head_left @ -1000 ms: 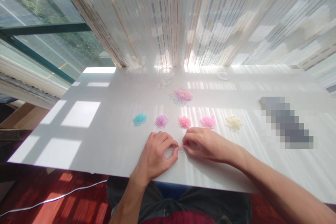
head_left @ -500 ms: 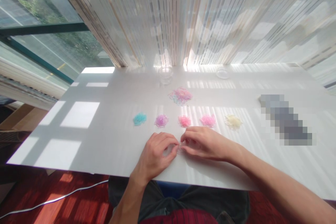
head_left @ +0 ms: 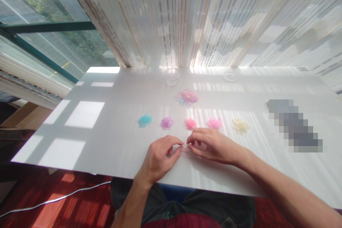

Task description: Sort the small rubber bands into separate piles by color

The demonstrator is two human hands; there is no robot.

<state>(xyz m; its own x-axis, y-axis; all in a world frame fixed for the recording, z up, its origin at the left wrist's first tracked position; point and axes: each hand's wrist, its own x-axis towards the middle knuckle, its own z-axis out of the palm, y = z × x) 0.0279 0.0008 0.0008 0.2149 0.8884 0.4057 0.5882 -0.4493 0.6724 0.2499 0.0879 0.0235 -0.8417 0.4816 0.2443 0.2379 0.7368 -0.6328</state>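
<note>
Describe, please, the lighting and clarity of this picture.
All in the head view: sunlight patches glare on the table at left; striped light falls around the yellow pile; pixel blocks mask something at right; pale strands by the left hand and right hand look indistinct.

Open table (head_left: 112, 142) beside the left hand (head_left: 161, 156), coloured piles (head_left: 190, 123) blocking ahead, pixelated object (head_left: 295, 126) rightward, height unclear
</note>
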